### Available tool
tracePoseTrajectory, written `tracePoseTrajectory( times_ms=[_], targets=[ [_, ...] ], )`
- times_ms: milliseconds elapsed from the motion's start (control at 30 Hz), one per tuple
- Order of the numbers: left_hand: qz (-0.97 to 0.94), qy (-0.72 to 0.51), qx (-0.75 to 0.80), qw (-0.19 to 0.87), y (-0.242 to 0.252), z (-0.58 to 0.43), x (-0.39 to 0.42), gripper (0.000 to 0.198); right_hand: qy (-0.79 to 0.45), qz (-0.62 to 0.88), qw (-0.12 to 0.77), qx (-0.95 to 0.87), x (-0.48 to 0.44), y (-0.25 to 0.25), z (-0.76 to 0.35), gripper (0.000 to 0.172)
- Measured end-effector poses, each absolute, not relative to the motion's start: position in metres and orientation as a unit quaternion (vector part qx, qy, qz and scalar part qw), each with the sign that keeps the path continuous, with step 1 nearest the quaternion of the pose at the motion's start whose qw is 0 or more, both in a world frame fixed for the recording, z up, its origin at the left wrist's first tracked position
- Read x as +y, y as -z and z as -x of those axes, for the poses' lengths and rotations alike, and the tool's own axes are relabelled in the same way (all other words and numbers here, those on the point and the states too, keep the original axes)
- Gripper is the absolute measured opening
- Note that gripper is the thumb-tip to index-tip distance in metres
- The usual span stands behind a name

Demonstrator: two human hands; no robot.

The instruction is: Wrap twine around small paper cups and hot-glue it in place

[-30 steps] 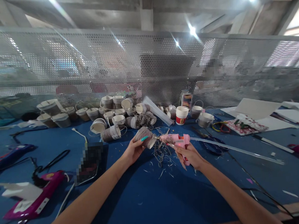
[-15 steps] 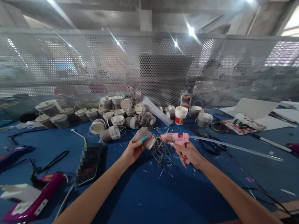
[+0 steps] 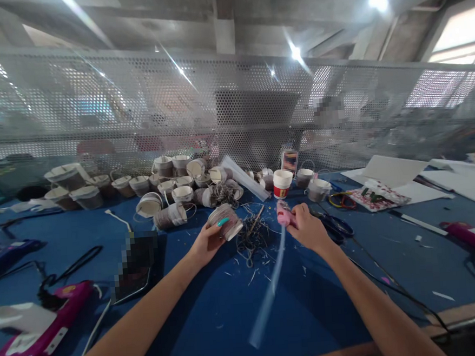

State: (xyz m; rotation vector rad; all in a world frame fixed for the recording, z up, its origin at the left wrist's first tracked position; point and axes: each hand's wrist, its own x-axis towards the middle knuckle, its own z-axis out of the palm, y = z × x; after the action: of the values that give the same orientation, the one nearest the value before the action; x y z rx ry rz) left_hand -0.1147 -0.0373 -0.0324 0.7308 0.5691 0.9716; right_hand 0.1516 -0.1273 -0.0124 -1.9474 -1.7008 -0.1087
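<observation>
My left hand (image 3: pixel 204 242) is closed round a small paper cup wrapped in grey twine (image 3: pixel 226 221), held on its side above the blue table (image 3: pixel 238 308). My right hand (image 3: pixel 309 228) grips a pink glue gun (image 3: pixel 284 216), its back end turned toward me. A long clear glue stick (image 3: pixel 269 284) sticks out of the gun toward the near edge and is blurred by motion. Between my hands a tangle of loose twine (image 3: pixel 252 235) lies on the table.
Many twine-wrapped cups (image 3: pixel 168 185) are heaped at the back left by the perforated mesh screen (image 3: pixel 135 109). A red-and-white stack of paper cups (image 3: pixel 282 183), scissors (image 3: pixel 335 226), magenta glue guns (image 3: pixel 44 327) (image 3: pixel 471 233), cables and white sheets (image 3: pixel 395 169) lie around.
My right hand has swung the glue gun round, so the glue stick now points toward me instead of to the right. The left hand keeps the cup in nearly the same place.
</observation>
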Motion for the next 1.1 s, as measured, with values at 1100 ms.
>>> tracePoseTrajectory(
  times_ms=[1100],
  targets=[
    [-0.432,-0.361,0.169,0.809,0.030,0.102,-0.057,0.049,-0.388,0.443,0.430,-0.684,-0.125,0.028,-0.088,0.059]
  ],
)
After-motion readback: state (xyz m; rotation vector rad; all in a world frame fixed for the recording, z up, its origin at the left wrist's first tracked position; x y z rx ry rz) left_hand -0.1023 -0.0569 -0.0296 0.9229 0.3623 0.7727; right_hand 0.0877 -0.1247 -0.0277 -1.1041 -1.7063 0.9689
